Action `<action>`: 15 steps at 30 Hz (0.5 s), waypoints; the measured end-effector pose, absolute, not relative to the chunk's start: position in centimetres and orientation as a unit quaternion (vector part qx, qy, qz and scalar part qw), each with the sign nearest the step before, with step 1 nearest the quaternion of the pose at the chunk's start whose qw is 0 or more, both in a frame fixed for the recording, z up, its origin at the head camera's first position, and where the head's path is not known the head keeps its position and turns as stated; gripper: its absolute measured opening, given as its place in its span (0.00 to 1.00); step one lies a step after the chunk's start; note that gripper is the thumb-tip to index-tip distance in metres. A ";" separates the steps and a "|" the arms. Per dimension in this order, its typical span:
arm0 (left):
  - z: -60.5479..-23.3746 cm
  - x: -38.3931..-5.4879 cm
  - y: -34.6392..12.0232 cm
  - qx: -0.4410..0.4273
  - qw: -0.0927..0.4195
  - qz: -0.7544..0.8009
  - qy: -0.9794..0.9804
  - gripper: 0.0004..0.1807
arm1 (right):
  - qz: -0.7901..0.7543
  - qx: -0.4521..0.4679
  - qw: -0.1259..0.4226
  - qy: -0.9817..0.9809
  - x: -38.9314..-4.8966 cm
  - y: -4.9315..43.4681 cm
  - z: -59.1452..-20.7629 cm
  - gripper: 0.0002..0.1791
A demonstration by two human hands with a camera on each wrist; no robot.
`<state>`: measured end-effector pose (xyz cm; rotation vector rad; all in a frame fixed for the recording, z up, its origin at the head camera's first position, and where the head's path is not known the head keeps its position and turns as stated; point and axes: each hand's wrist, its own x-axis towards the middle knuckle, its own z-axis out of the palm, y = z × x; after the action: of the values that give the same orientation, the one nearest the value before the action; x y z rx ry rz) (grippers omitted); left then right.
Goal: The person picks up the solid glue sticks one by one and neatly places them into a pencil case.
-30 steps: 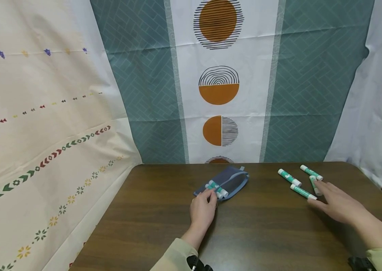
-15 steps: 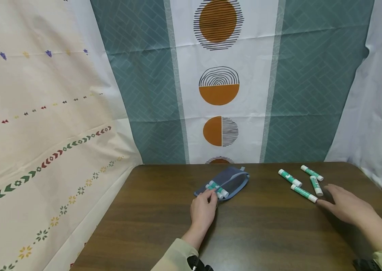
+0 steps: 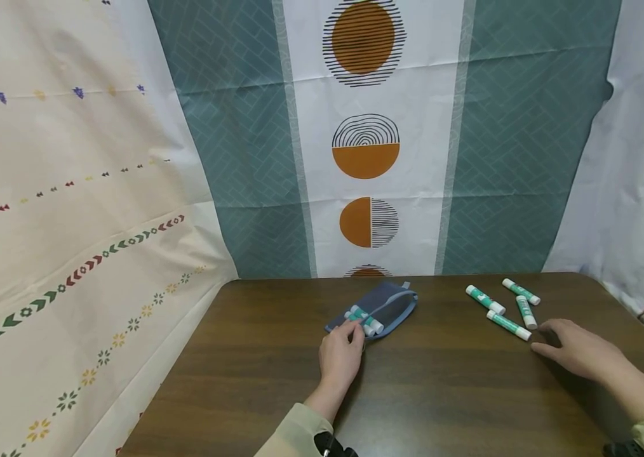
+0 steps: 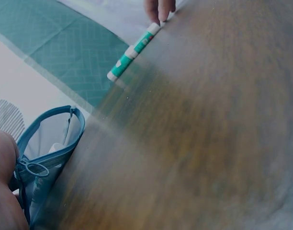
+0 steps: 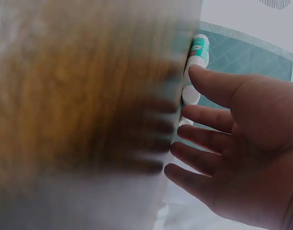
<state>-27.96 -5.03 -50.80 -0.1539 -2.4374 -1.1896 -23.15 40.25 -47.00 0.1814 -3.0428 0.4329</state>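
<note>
A blue zip pouch (image 3: 382,295) with a see-through side lies on the table, its zipped mouth gaping. Inside it are two green-and-white glue sticks (image 3: 366,319). My left hand (image 3: 339,355) pinches the pouch's near edge; in the left wrist view a zipper pull ring (image 4: 36,169) hangs beside the fingers. To the right, several more glue sticks (image 3: 508,324) lie loosely grouped. My right hand (image 3: 579,349) hovers low just right of them, fingers relaxed and spread, holding nothing. From the right wrist, a glue stick (image 5: 200,50) shows beyond the thumb.
The brown wooden table (image 3: 276,381) ends at a patterned teal-and-white cloth (image 3: 242,158) behind it. A pale printed cloth (image 3: 99,190) hangs along the left side, and a white cloth (image 3: 630,190) on the right.
My right hand has drawn back to the right from the loose glue sticks, uncovering the one nearest its fingertips. The left hand and pouch have stayed in place.
</note>
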 end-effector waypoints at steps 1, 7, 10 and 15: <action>-50.8 -28.0 -5.0 -0.056 0.212 -0.428 -0.877 0.13 | 0.140 0.058 0.033 -0.988 -23.2 40.2 -47.0 0.32; -50.8 -28.0 -5.0 -0.059 0.218 -0.429 -0.874 0.13 | 0.135 0.057 0.039 -0.988 -23.4 39.8 -47.1 0.30; -50.8 -28.0 -5.0 -0.059 0.219 -0.428 -0.875 0.12 | 0.133 0.055 0.042 -0.989 -23.5 39.7 -47.1 0.28; -50.8 -28.0 -5.0 -0.059 0.217 -0.427 -0.876 0.13 | 0.136 0.046 0.043 -0.989 -23.7 39.5 -47.1 0.22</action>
<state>-27.96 -5.00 -50.76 -0.1644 -2.4260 -1.1842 -23.72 39.49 -47.10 0.1417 -3.0234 0.4148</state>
